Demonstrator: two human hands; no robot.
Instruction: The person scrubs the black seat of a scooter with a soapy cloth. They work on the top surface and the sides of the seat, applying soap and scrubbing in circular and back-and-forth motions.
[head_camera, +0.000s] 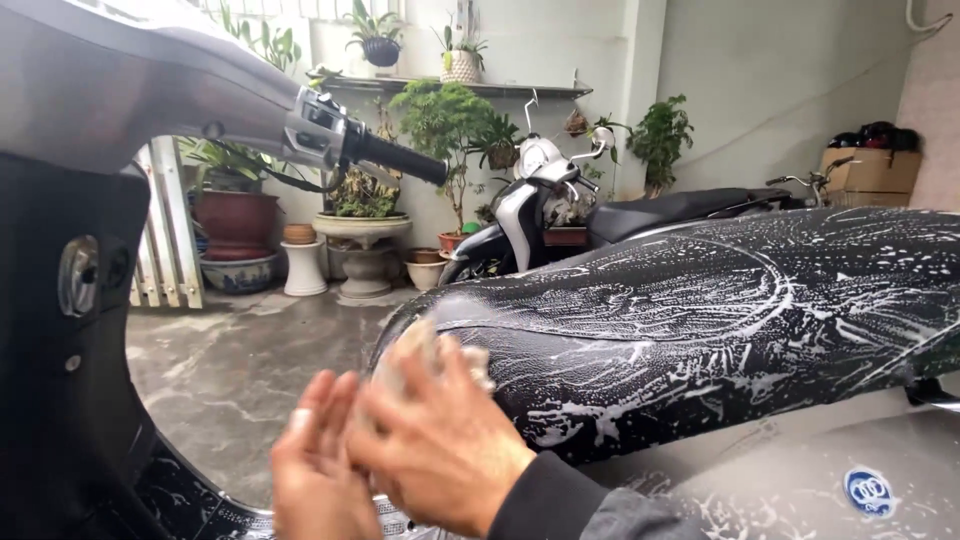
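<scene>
Head view: the right hand (445, 440) presses a pale sponge (425, 355) against the front tip of the soapy black scooter seat (700, 310), whose length runs rightward; the left hand (315, 460) hovers open beside it.

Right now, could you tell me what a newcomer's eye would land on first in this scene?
Most striking is the black scooter seat across the middle and right, streaked with white soap suds. At its front tip, low in the centre, the right hand presses a pale sponge to it, with the left hand alongside, both blurred. Behind stand potted plants and a second scooter.
</scene>
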